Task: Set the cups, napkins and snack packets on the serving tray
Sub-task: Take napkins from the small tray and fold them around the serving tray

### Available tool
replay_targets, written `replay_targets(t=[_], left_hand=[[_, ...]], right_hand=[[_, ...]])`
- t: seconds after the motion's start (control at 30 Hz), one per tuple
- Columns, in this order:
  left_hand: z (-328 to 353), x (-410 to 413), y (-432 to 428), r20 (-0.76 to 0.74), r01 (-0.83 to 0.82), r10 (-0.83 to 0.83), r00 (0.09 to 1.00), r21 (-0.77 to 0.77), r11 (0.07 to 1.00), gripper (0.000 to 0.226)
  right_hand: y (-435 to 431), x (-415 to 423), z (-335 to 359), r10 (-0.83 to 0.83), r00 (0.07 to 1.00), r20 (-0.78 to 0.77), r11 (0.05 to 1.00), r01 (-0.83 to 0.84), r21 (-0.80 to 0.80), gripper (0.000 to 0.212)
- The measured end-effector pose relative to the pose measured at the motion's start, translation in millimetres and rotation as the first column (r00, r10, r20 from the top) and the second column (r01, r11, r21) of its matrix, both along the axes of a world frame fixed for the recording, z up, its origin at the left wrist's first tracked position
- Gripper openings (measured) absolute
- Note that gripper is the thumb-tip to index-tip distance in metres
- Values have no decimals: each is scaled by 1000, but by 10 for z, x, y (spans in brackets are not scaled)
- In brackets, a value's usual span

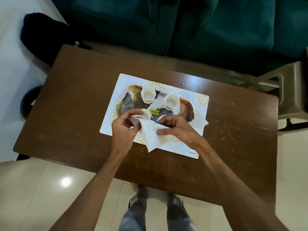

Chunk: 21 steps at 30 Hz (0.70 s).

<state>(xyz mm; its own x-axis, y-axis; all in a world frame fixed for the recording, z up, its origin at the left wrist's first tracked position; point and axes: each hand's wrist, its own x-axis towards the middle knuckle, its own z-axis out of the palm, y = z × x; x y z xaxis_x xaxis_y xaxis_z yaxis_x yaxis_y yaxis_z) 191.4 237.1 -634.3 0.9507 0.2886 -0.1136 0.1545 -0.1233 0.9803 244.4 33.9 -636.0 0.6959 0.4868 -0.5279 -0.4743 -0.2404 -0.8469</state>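
scratched, speckled brown worktop (83, 114) on glossy pale floor tiles (41, 189), with a white placemat (200, 100) printed in gold lying under the serving tray (126, 100). beyond the tray, a dark teal sofa (216, 30); well off to the tray's right, a beige plastic stool (293, 90); well off to its far left, a black bundle of cloth (43, 35) on the floor. on the tray's far side, the far left cup (148, 95) and far right cup (172, 101), both white and upright. just above the tray's near edge, a white napkin (152, 137) held between both hands: left hand (123, 127) with its grip curled and pinching the napkin's left edge, right hand (176, 127) with its grip pinching the right side between thumb and fingers. near left cup (146, 114) partly behind the left fingers, near right cup (162, 117) mostly hidden by the right hand. tray's near rim covered by hands and napkin. at the tray's right end, part of a second napkin (203, 120), outline unclear. left of the tray, down on the floor, a dark round thing (28, 102) cut off by the worktop; cannot tell what.
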Motion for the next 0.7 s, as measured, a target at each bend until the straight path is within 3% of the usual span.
replay_targets(t=[0.1,0.2,0.27,0.37,0.53,0.7], left_hand=[[-34,14,-50,-212,-171,109,971,-306,937,55],[-79,34,-221,-407,-252,6,913,-553,794,59],[-94,78,-342,-449,-275,-2,894,-550,788,42],[-99,170,-457,-423,-209,-18,906,-483,851,21],[14,318,-541,-302,16,-139,943,-378,925,23],[-5,406,-529,-246,103,-173,954,-272,957,23]], right_hand=[[-12,-30,-20,-146,987,-67,986,151,68,31],[-83,-38,2,-208,976,-64,974,213,82,40],[-156,-37,50,-223,974,-49,972,226,70,41],[-278,-16,134,-253,967,-16,967,253,18,34],[-356,36,184,-302,952,53,953,302,-2,32],[-255,32,172,-329,939,101,944,327,40,49]])
